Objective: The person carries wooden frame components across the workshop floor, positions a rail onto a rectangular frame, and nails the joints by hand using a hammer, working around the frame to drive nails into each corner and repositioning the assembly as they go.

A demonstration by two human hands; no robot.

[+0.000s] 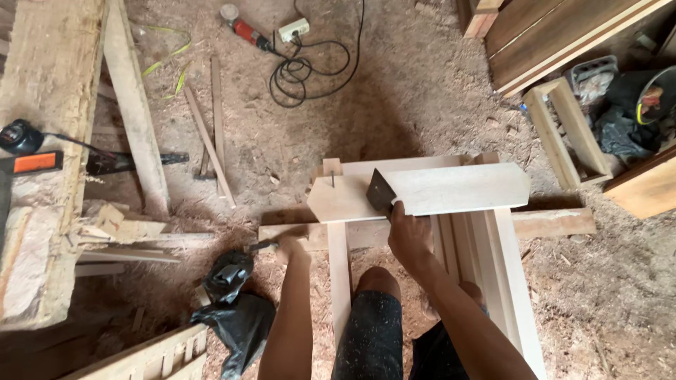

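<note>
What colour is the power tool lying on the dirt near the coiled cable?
Red body with a grey head, the power tool, seen in the head view.

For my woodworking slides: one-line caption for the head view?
Right hand presses a dark scraper on a pale pointed board; left hand grips a tool.

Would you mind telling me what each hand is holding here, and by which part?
The right hand grips a dark flat blade by its lower end, against the pale board. The left hand holds a small dark tool by one end; its kind is unclear.
</note>
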